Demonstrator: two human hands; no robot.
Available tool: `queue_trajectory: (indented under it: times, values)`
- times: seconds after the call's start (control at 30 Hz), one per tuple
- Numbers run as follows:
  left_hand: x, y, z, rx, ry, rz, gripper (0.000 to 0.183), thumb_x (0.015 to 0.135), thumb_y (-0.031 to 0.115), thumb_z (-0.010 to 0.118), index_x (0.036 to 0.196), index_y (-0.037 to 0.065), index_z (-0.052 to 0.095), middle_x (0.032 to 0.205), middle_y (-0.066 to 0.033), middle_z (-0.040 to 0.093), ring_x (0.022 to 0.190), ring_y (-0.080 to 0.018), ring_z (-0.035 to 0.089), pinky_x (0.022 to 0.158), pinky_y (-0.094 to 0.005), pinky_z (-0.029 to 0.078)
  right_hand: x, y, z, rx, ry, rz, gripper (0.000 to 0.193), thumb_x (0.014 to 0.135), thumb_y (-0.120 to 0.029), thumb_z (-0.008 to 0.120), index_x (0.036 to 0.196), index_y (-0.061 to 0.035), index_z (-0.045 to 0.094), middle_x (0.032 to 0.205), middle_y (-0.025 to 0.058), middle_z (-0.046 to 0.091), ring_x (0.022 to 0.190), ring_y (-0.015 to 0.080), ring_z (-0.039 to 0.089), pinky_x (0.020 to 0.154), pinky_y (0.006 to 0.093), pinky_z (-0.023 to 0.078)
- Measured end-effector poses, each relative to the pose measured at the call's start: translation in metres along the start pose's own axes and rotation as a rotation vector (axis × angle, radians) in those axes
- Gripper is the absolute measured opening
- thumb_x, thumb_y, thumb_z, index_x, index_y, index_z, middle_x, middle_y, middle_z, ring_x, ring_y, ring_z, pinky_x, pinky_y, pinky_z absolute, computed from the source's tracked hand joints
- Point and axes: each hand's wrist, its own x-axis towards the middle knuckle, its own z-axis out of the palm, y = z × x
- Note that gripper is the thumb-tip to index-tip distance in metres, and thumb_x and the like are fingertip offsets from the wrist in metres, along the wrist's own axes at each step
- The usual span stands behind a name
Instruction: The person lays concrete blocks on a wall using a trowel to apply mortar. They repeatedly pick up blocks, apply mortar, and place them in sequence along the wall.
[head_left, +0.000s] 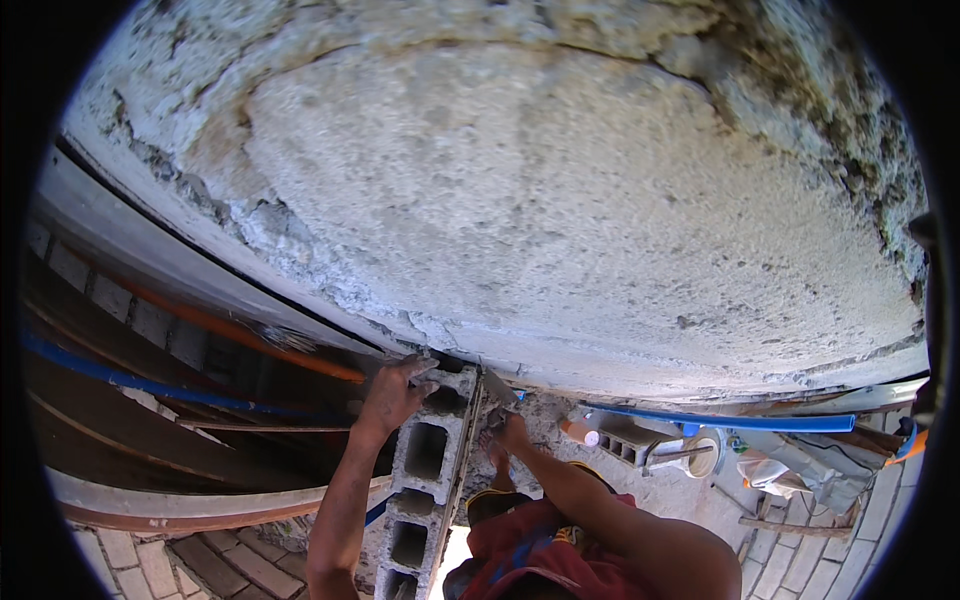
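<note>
A row of grey hollow concrete blocks (445,440) runs up the lower middle to the pale, rough concrete surface (500,220). My left hand (392,397) lies on the left edge of the block at the far end, fingers and thumb apart over its top. On the block row's right side, my right hand (510,432) is closed around the handle of a trowel. The grey trowel blade (497,388) points up toward the concrete, close to the block's far right corner. My fingers partly hide the handle.
At right are a blue pipe (730,418), a loose hollow block (628,440), a bucket (706,452), and an orange-and-white container (578,432). Dark curved beams (180,400) and an orange pipe (235,332) lie left of the blocks. Paving bricks (150,565) show at lower left.
</note>
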Motion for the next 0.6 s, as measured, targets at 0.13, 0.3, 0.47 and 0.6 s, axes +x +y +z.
queue_trajectory:
  times: [0.13, 0.3, 0.47, 0.6]
  values:
    - [0.0, 0.004, 0.005, 0.027, 0.019, -0.03, 0.039, 0.079, 0.008, 0.076, 0.117, 0.002, 0.067, 0.118, -0.0229, 0.065, 0.111, -0.0351, 0.064, 0.092, -0.036, 0.051, 0.004, -0.007, 0.035, 0.004, 0.096, 0.078, 0.026, 0.073, -0.01, 0.069, 0.099, -0.0079, 0.066, 0.088, 0.0212, 0.069, 0.085, 0.043, 0.066, 0.072, 0.048, 0.053]
    - [-0.001, 0.005, 0.005, 0.025, -0.024, -0.048, 0.043, 0.081, 0.009, 0.075, 0.121, 0.001, 0.064, 0.118, -0.0236, 0.065, 0.112, -0.0328, 0.064, 0.092, -0.0355, 0.051, -0.029, 0.01, 0.039, -0.093, -0.138, 0.154, 0.039, 0.07, -0.013, 0.069, 0.108, -0.0078, 0.064, 0.103, 0.0244, 0.066, 0.096, 0.041, 0.065, 0.082, 0.0509, 0.051]
    - [-0.002, 0.003, 0.003, -0.026, 0.013, -0.142, 0.042, 0.087, 0.012, 0.07, 0.126, 0.001, 0.061, 0.118, -0.0235, 0.065, 0.11, -0.0327, 0.066, 0.091, -0.0359, 0.05, -0.072, 0.036, 0.02, -0.134, -0.35, -0.078, 0.059, 0.065, -0.018, 0.076, 0.119, -0.0009, 0.059, 0.115, 0.0231, 0.063, 0.105, 0.0375, 0.064, 0.09, 0.0522, 0.047]
    - [-0.009, -0.01, 0.002, -0.178, 0.115, -0.131, 0.034, 0.093, 0.015, 0.062, 0.124, 0.0, 0.062, 0.111, -0.0221, 0.068, 0.103, -0.0332, 0.068, 0.088, -0.0356, 0.052, -0.087, -0.027, -0.064, -0.033, -0.701, -0.04, 0.049, 0.067, -0.018, 0.08, 0.11, -0.0006, 0.063, 0.099, 0.017, 0.068, 0.091, 0.0277, 0.067, 0.082, 0.0395, 0.051]
